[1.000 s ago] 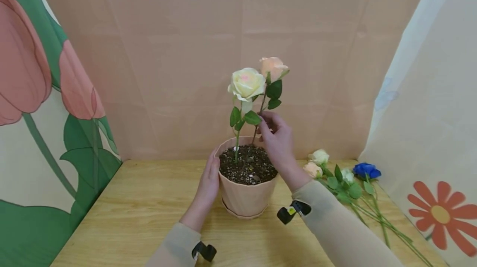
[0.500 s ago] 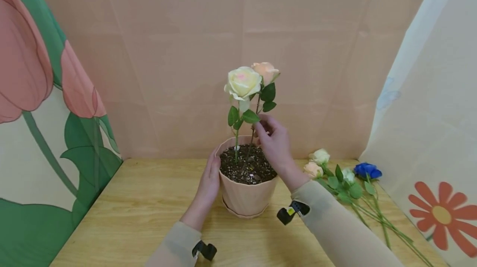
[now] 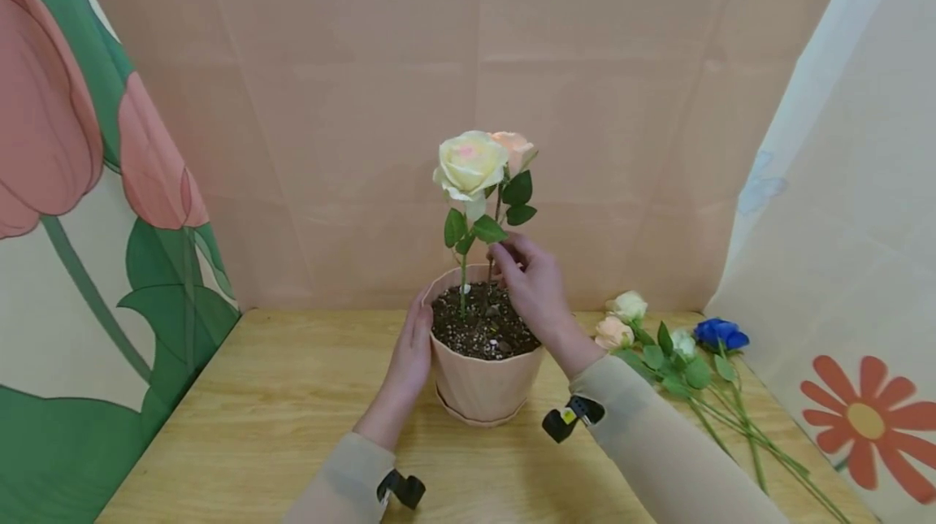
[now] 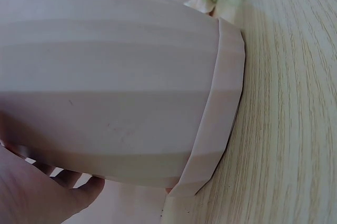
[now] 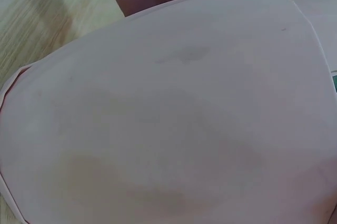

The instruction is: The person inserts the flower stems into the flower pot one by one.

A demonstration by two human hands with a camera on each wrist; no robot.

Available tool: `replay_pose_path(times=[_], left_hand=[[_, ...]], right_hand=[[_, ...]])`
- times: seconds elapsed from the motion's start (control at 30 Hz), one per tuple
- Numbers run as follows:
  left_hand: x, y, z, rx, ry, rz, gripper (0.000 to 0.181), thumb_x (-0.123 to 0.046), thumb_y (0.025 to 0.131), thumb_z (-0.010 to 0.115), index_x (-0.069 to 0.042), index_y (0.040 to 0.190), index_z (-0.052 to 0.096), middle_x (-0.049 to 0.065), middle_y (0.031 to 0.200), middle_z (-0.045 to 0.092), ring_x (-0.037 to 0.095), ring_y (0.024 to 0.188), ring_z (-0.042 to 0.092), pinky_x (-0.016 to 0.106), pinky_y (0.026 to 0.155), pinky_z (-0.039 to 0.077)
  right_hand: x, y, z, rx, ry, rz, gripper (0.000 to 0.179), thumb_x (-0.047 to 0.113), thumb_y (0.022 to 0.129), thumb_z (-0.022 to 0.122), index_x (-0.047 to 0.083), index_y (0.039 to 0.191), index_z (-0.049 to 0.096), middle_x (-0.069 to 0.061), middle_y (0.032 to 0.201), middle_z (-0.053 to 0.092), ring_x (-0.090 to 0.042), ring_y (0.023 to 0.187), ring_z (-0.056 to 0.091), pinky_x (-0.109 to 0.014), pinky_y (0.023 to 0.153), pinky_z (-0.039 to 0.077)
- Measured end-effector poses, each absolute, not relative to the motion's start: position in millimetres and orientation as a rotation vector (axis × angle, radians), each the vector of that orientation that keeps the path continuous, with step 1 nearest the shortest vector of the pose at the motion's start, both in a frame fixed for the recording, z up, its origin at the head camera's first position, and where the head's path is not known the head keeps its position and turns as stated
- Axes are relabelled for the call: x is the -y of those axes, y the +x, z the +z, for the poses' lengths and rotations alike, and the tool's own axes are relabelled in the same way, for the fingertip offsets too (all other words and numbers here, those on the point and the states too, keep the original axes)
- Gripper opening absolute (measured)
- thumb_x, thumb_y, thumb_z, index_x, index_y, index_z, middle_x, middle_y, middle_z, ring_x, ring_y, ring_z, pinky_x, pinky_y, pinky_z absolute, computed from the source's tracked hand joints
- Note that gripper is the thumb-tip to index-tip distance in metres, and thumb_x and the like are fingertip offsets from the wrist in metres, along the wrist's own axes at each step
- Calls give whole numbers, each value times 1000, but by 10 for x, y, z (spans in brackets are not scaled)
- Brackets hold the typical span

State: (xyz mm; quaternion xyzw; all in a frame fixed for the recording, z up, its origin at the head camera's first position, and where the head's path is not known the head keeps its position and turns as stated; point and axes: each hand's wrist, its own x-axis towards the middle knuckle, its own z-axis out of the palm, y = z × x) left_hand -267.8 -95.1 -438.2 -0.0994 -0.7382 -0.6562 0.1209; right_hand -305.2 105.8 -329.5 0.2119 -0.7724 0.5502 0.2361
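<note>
A pink flowerpot (image 3: 486,386) full of dark soil stands on the table. My left hand (image 3: 411,348) rests along its left side, fingers laid against the wall; the left wrist view shows that hand (image 4: 37,192) beside the pot (image 4: 116,77). With thumb and fingers, my right hand (image 3: 537,284) pinches the stem of a peach rose (image 3: 516,150), which stands upright at the back of the soil. In front of it a cream rose (image 3: 471,166) rises from the soil, partly hiding the peach bloom. The pot's wall (image 5: 174,108) fills most of the right wrist view.
Several loose roses lie on the wooden table (image 3: 292,402) at the right, among them a blue rose (image 3: 721,335), a white rose (image 3: 627,306) and a peach one (image 3: 614,333). A pink backdrop (image 3: 351,142) hangs behind the table, with printed flower sheets at both sides.
My right hand has moved left and slightly down with the peach rose, whose bloom now sits lower and closer behind the cream rose. My left hand has stayed on the pot.
</note>
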Motion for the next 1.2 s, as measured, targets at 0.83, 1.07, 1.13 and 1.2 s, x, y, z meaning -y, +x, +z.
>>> replay_pose_path(times=[0.83, 1.07, 1.13, 1.2], left_hand=[[940, -2656, -4362, 2157, -313, -1908, 56, -38, 123, 25, -19, 175, 31, 14, 179, 31, 42, 164, 27, 68, 131, 18], [910, -2665, -4377, 2147, -329, -1896, 56, -39, 123, 26, -18, 175, 33, 13, 178, 34, 40, 164, 28, 66, 131, 19], [910, -2663, -4379, 2150, -324, -1883, 57, -39, 123, 25, -16, 175, 32, 14, 178, 33, 40, 164, 27, 67, 131, 18], [908, -2662, -4381, 2149, -326, -1879, 57, -38, 123, 25, -15, 175, 32, 14, 178, 33, 40, 164, 27, 66, 132, 18]], right_hand=[[-1070, -3051, -3288, 2276, 619, 1342, 19, 12, 115, 62, 1, 107, 75, -9, 85, 72, -23, 76, 70, -38, 70, 63], [-1111, -3048, -3316, 2297, 631, 1280, 20, 16, 115, 62, 4, 104, 74, -6, 86, 72, -20, 77, 71, -36, 70, 62], [-1119, -3047, -3317, 2298, 639, 1250, 19, 16, 115, 63, 5, 104, 74, -5, 86, 72, -19, 76, 70, -37, 69, 61], [-1123, -3049, -3317, 2303, 642, 1228, 19, 17, 115, 63, 6, 104, 74, -4, 86, 72, -19, 76, 70, -37, 68, 61]])
